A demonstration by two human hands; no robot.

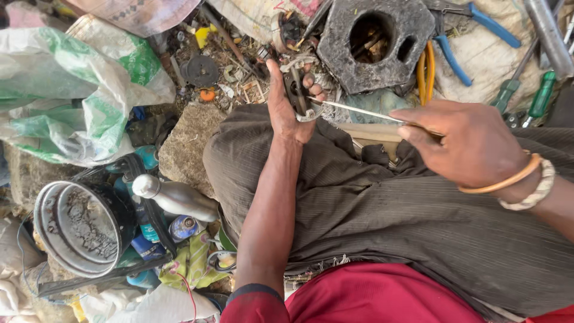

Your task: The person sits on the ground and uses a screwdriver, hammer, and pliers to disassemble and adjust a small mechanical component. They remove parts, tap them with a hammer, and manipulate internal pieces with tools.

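Head view: the person sits on the ground with dark striped cloth [382, 209] over the lap, and both hands work just past the knee. The left hand [291, 98] is closed around a small dark metal part [297, 96], fingers curled over its far side and thumb along the near edge; the part stands roughly upright in that grip, and its lower end shows a pale, curved metal bit. The right hand [472, 143] is shut around the handle end of a thin metal rod [359, 110], a screwdriver or pick by its look, whose tip reaches the lower end of the part, touching it or nearly so.

Beyond the hands lie a dark cast metal block [373, 42] with a round hole, blue-handled pliers [472, 36], and green-handled screwdrivers [526, 96] toward the right edge. To the left on the ground sit a grey metal bottle [176, 197], a round tin [81, 227] and a green-and-white plastic bag [78, 90].

The likely risk: the rod's tip points straight toward the left palm and fingers, so if it slips off the small part under pressure it could jab the hand. The part is held only by fingertips above cluttered ground; a twist could flick it, or any loose piece, into the scrap and be hard to find.
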